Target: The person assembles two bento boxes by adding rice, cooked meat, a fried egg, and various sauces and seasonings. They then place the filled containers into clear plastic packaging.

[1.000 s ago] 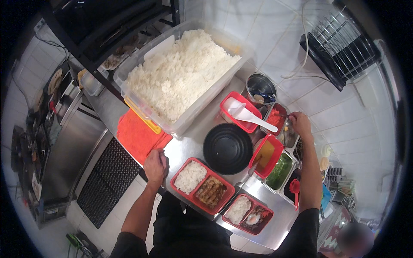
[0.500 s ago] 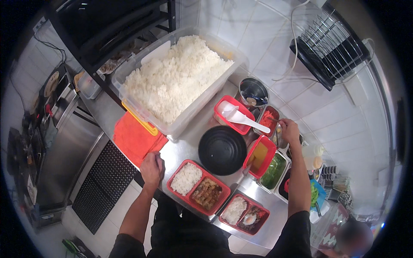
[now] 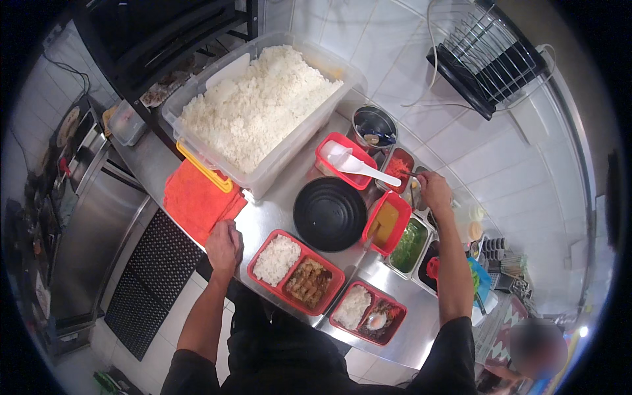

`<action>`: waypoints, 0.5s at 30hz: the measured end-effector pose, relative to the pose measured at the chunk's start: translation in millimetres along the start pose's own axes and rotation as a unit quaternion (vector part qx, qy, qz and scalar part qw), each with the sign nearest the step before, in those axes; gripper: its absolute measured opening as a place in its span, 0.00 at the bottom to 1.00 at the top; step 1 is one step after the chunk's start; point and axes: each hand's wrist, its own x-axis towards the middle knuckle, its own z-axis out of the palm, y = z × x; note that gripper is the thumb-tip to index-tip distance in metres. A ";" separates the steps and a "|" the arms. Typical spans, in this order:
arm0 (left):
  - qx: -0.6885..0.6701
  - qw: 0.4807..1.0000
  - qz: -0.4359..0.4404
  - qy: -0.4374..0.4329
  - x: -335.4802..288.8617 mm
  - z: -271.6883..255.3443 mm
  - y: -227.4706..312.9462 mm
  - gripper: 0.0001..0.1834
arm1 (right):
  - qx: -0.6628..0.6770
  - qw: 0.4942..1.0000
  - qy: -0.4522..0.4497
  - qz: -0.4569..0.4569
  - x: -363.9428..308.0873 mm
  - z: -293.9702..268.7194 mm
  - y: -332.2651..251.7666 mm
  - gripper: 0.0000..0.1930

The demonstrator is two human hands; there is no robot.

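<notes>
My right hand (image 3: 434, 191) is closed around a thin utensil (image 3: 413, 174), perhaps tongs, whose tip reaches into a metal tub of shredded orange-red topping (image 3: 397, 168). My left hand (image 3: 224, 247) rests with curled fingers at the counter edge, beside a folded orange cloth (image 3: 197, 201). Between my arms sits a red two-part meal box (image 3: 254, 268) holding white rice (image 3: 277, 259) and browned, sauced pieces (image 3: 308, 283). To its right, a smaller red box (image 3: 337, 320) contains rice, an egg (image 3: 376, 320) and red shreds over dark food.
A large clear tub (image 3: 172, 108) piled with rice stands behind a black bowl (image 3: 330, 214). A white rice paddle (image 3: 368, 169) lies across a red container (image 3: 325, 146). Nearby are a yellow-orange sauce tub (image 3: 386, 222), chopped greens (image 3: 409, 245) and, far right, another person (image 3: 536, 349).
The whole view has shifted slightly, moving the counter a little left and up in the picture. My right hand keeps its utensil at the red shreds; my left hand stays by the cloth.
</notes>
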 end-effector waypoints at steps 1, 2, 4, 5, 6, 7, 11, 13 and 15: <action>-0.003 1.000 0.001 0.003 0.6 0.3 0.2 0.08 | -0.003 1.000 0.000 0.002 -0.8 -0.1 -2.0 0.13; -0.007 1.000 0.002 0.006 1.4 1.2 -0.5 0.08 | -0.005 1.000 -0.002 0.007 -1.3 0.2 -2.2 0.13; -0.015 1.000 0.004 0.010 0.9 2.7 -1.4 0.08 | -0.008 1.000 -0.006 0.018 -2.6 0.6 -2.6 0.13; -0.019 1.000 0.004 0.013 1.3 3.0 -1.4 0.08 | -0.008 1.000 -0.003 0.020 -2.9 -1.3 -4.1 0.13; -0.024 1.000 0.005 0.015 1.4 2.9 -1.7 0.07 | -0.009 1.000 0.001 0.022 -3.9 -3.7 -5.0 0.13; -0.019 1.000 0.003 0.010 1.5 2.5 -2.1 0.07 | -0.010 1.000 0.004 0.024 -4.5 -6.4 -5.8 0.13; -0.013 1.000 -0.003 -0.002 0.5 -0.9 1.3 0.07 | 0.006 0.999 0.020 0.037 -8.5 -21.2 -7.4 0.13; -0.018 1.000 -0.002 -0.001 1.1 -0.8 3.6 0.07 | 0.012 0.998 0.045 0.031 -12.0 -32.1 -8.0 0.14; -0.021 1.000 0.000 0.005 0.9 -0.6 2.9 0.07 | 0.015 0.997 0.073 0.004 -17.5 -51.0 -16.6 0.14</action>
